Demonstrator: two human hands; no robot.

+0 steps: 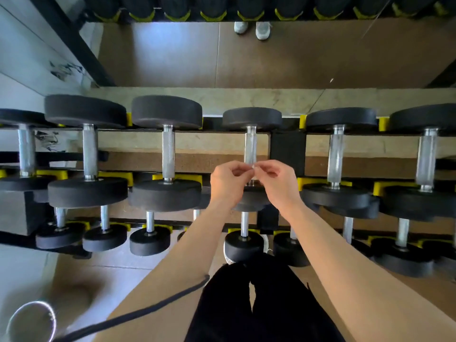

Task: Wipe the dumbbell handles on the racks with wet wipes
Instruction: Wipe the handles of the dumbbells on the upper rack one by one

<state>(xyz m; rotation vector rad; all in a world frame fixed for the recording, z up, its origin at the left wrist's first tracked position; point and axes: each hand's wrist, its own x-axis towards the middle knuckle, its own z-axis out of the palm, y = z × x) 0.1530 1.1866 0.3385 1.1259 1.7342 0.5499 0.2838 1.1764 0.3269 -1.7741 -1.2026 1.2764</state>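
Observation:
A row of black dumbbells with knurled steel handles lies across the upper tier of the rack [287, 149]. My left hand [228, 182] and my right hand [277, 181] meet in front of the near end of the middle dumbbell's handle [251, 146]. Their fingertips pinch a tiny whitish piece [253, 166] between them; I cannot tell whether it is a wet wipe. Both hands hide the lower end of that handle and part of its near weight. Neither hand touches the handle itself as far as I can see.
More dumbbells sit left [168, 154] and right [335, 156] on yellow cradles, with a lower tier of smaller ones [244, 244] below. A mirror behind shows shoes [253, 29]. A round metal rim [32, 319] lies at the bottom left, and a black strap [138, 313] hangs over my left arm.

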